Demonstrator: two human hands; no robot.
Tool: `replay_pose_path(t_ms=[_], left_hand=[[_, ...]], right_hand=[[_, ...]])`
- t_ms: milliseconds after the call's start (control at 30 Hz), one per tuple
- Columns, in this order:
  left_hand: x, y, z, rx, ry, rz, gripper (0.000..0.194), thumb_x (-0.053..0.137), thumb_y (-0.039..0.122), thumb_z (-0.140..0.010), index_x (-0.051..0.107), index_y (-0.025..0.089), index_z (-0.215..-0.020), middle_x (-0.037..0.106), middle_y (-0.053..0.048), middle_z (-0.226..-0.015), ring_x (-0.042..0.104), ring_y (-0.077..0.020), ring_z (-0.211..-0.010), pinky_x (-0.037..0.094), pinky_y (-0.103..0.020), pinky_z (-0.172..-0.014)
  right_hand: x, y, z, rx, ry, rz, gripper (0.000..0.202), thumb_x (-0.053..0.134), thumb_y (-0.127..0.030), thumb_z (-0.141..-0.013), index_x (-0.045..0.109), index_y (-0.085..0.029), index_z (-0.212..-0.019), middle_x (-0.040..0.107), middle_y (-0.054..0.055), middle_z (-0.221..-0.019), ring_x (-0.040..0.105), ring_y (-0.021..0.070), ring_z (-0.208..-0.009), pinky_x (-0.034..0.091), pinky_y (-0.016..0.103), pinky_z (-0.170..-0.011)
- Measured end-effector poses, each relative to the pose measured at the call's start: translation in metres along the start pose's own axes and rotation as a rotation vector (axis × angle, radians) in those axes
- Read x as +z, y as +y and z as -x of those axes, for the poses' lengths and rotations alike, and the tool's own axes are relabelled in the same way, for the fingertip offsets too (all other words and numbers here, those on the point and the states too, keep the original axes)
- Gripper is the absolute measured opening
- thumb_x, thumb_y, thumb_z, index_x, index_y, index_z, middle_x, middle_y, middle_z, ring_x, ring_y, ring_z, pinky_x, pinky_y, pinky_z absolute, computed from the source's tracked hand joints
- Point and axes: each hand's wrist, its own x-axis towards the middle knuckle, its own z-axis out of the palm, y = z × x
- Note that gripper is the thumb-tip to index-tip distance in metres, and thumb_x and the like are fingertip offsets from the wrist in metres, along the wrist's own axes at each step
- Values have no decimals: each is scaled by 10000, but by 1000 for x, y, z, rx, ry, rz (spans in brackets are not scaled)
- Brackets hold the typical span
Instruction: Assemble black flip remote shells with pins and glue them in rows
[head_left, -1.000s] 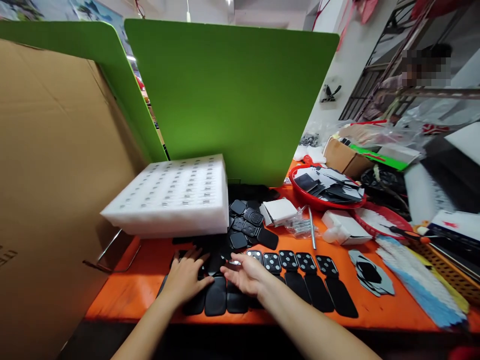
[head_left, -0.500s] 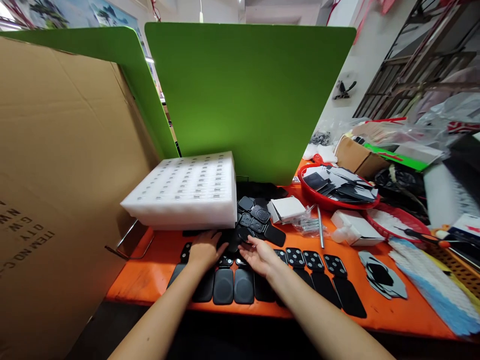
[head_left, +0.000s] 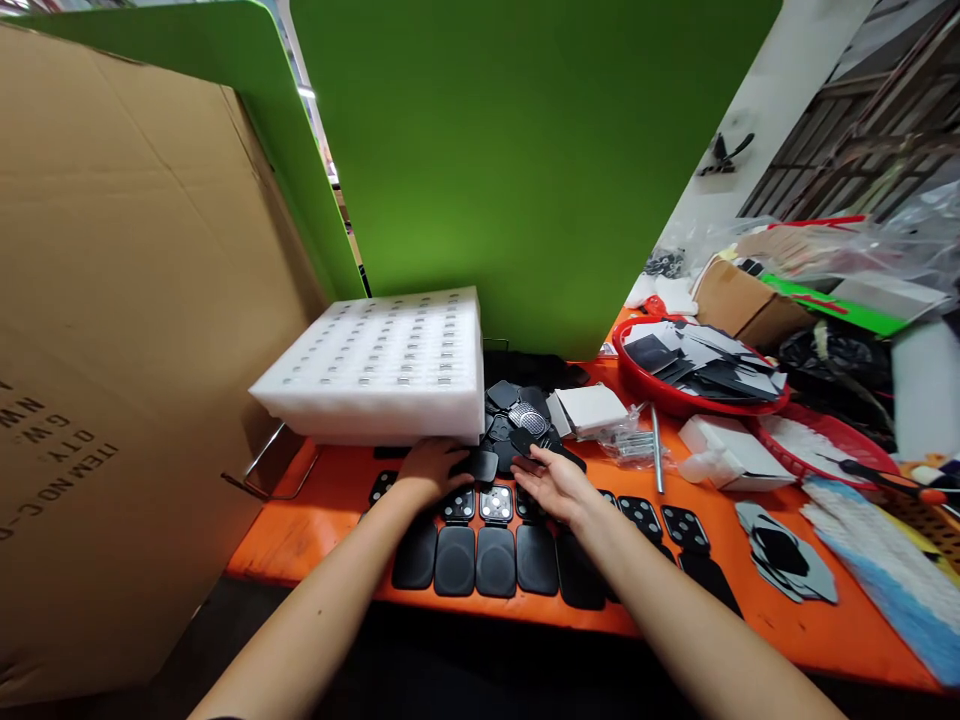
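My left hand point(head_left: 431, 472) is by the front of the white foam block, its thumb and fingers closed at the edge of a black rounded plate point(head_left: 484, 466). To the right, my right hand point(head_left: 553, 484) is turned partly palm up. Its thumb and forefinger pinch a small flat black piece point(head_left: 522, 441) over the pile. Behind the hands lies a heap of black rounded parts point(head_left: 501, 396), one with a silvery textured face point(head_left: 528, 418). In front runs a row of black hinged folding stands, with dotted pads point(head_left: 496, 503) above smooth plates point(head_left: 495, 562). My right forearm covers part of the row.
A white foam block point(head_left: 375, 385) with slots stands back left, beside a large cardboard box point(head_left: 135, 350). A green panel point(head_left: 510, 170) closes off the back. At right are a white box point(head_left: 592, 408), metal rod point(head_left: 658, 450), red basket point(head_left: 652, 392) and grey cut-outs point(head_left: 787, 555).
The view has tilted down and shifted slightly left. My right hand now has a flat black piece raised at its fingertips, and a black plate shows beside my left fingers.
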Motion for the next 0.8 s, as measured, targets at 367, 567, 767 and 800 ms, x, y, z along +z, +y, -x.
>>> replay_pose_path(t_ms=[367,567,767,800], left_hand=[[4,14,-4,-101,17,-62,525,560,599,-758,617,241,-1139,595,-70,-1181,502,-291,-1089,364,-407,-938],[5,18,-7,-149,10,-73,481,574,579,-758,613,266,-1121,596,-58,-1163,491,-283,-1096,350,-399,-941],[8,26,-18,-223,-8,-86,504,592,566,-754,584,250,-1147,569,-86,-1163,482,-295,-1099,384,-400,-911],[9,27,-19,-237,-13,-89,491,587,555,-763,585,244,-1143,562,-95,-1162,488,-296,-1088,407,-397,-880]], right_hand=[[-22,-18,-13,69,25,168,70,504,-244,-878,507,-201,-823,619,52,-911,625,201,-875,483,429,-808],[-12,-29,-22,65,7,226,53,507,-248,-875,514,-214,-835,597,44,-1011,567,188,-1003,416,483,-896],[-4,-35,-39,25,-31,233,28,537,-192,-840,526,-214,-827,586,50,-1004,537,199,-1040,383,551,-910],[-2,-36,-43,10,-38,230,34,535,-186,-839,527,-213,-819,587,50,-991,536,198,-1042,380,542,-918]])
